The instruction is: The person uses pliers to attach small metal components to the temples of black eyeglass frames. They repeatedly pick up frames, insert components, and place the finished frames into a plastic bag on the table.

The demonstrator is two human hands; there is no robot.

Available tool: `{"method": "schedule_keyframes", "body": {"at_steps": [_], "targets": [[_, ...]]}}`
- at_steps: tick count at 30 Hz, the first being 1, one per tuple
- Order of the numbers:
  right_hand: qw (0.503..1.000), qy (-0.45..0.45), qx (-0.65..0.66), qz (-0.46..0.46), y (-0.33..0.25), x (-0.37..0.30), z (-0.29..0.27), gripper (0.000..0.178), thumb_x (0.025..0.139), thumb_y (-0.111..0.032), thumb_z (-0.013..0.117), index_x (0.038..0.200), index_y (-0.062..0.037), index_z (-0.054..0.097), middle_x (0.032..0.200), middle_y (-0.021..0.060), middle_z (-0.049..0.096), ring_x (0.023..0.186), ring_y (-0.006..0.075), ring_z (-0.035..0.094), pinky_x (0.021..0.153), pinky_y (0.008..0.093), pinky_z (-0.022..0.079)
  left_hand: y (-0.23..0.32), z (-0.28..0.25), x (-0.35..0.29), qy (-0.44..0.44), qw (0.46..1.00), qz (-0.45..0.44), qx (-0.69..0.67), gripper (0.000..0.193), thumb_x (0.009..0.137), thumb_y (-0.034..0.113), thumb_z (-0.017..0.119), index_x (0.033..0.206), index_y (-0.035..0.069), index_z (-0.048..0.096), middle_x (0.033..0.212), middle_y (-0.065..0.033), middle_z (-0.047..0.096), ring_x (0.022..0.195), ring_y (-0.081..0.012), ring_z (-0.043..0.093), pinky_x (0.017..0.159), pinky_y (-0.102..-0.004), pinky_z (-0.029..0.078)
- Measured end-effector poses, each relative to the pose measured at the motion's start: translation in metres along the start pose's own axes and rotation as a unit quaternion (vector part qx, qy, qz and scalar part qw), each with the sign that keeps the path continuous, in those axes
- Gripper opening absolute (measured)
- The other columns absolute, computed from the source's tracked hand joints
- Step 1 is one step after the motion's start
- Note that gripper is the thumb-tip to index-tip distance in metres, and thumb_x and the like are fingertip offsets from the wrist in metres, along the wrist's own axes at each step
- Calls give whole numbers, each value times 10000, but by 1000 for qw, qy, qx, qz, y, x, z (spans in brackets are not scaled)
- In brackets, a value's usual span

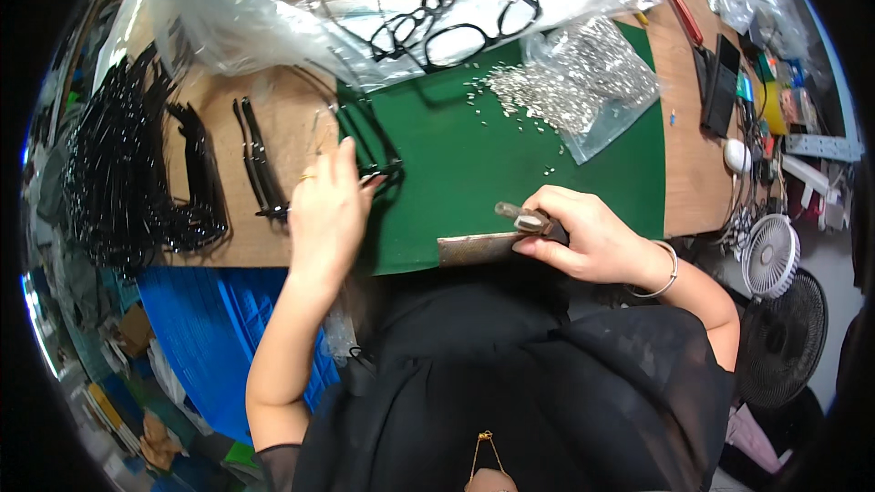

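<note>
At the left edge of the green mat (437, 146), my left hand (330, 210) has its fingers closed on a black eyeglass frame (385, 167). The frame's thin temples stretch away toward the back left, and my fingers hide part of it. My right hand (583, 232) grips a pair of pliers (540, 224), their metal jaws pointing left above the mat's front edge. Beneath the pliers, a flat metal strip (474, 251) lies along that edge. Several small silvery pieces (533, 100) are heaped on the mat, spilling beside a clear plastic bag (602, 82) filled with more.
More black eyeglass frames (456, 41) rest on clear plastic sheeting (310, 9) at the back. On the left are a big pile of glossy black temples (114, 164) and a few separate ones (258, 159). A black phone-like object (721, 87) and a white fan (771, 257) are at right.
</note>
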State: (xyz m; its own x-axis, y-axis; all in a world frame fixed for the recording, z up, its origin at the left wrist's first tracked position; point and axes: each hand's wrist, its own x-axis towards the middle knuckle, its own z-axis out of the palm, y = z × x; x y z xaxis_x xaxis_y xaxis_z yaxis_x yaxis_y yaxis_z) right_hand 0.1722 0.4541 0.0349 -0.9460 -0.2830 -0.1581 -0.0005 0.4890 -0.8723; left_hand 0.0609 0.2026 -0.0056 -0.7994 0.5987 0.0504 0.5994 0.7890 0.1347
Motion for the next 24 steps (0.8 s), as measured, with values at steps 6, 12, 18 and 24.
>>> {"method": "schedule_keyframes", "body": {"at_steps": [6,12,18,24], "targets": [[994,61,-18,91,15,-19,-4,200,745,-148,643,832,-8,530,761,139,553,688,279,563,611,338,444,11,-35,35,66,957,83,-271,448,692,132,700,1066,-9,497,926,-133,539,852,-246,549,778,-303,442],[959,113,-261,-9,23,-17,4,271,696,-92,622,935,-9,523,949,162,522,698,325,552,638,358,467,42,1,131,124,972,80,-181,193,817,191,560,907,24,588,842,-161,593,791,-318,569,714,-358,451],[943,136,-302,17,34,-21,13,395,693,-100,625,1045,19,492,1035,169,509,749,319,565,663,368,471,66,-66,114,88,682,-4,-726,239,913,223,451,976,9,537,914,-95,607,679,-117,546,660,-265,468],[956,179,-231,31,37,-36,-3,277,699,-99,613,948,-22,519,916,143,526,737,315,557,660,373,465,76,-102,19,-1,586,-6,-810,514,803,105,570,1219,-16,296,992,-206,571,584,-139,578,596,-251,508]]}}
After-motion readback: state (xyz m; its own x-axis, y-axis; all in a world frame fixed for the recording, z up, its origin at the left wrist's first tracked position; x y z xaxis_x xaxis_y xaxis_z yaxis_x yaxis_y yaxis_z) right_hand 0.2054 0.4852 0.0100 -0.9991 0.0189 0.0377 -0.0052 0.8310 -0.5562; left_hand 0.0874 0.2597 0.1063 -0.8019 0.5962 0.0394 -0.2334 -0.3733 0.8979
